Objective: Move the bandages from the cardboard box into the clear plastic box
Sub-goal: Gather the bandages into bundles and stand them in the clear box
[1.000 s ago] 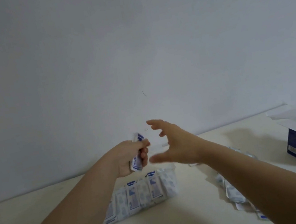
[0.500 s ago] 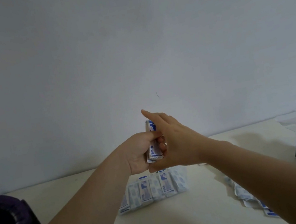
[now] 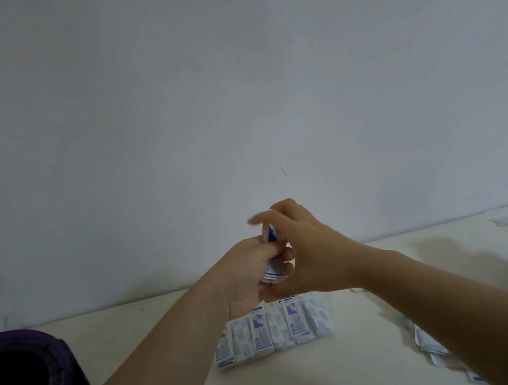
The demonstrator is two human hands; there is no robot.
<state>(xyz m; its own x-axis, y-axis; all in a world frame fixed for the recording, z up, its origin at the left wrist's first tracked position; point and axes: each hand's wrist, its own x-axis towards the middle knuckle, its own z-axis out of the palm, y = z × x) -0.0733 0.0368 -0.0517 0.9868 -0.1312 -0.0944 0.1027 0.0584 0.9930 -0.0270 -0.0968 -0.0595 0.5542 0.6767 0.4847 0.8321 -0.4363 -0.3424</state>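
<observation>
Left hand (image 3: pixel 245 276) is gripping a small stack of bandages (image 3: pixel 272 255) in the air just above the clear box (image 3: pixel 328 304). The stack is standing nearly upright, long axis vertical, top leaning slightly right. Right hand (image 3: pixel 310 249) is curling over its top, too blurry to tell if it's pinching.

head view facing wall (image 3: pixel 227 64), perhaps slightly down
</observation>
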